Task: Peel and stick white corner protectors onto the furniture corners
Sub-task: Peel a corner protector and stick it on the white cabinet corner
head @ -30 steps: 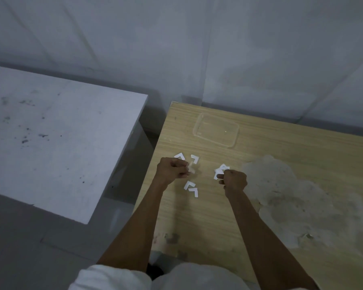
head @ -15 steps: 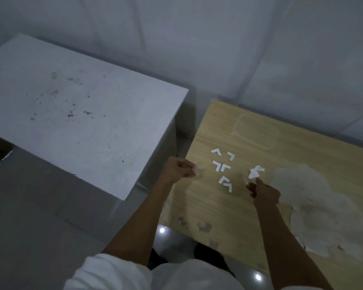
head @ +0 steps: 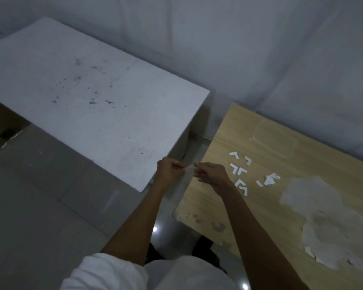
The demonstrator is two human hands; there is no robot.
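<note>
My left hand [head: 169,172] and my right hand [head: 210,176] meet over the gap between the two tables and pinch one small white corner protector [head: 189,168] between their fingertips. It is blurred and mostly hidden by the fingers. Several more white L-shaped corner protectors [head: 239,170] lie loose on the wooden table [head: 302,208] just right of my right hand. A small pile of white paper scraps [head: 270,179] lies beyond them. The white table [head: 88,105] stands at the left, its near right corner [head: 142,189] just below my left hand.
A clear plastic lid or tray [head: 274,140] lies at the back of the wooden table. That table's surface is worn and peeling in a large pale patch [head: 327,218] at the right. Grey floor [head: 40,206] shows at the left, a wall behind.
My right hand left the paper scraps and moved left to join my left hand on the protector. Both hands now sit over the gap. The view has swung left.
</note>
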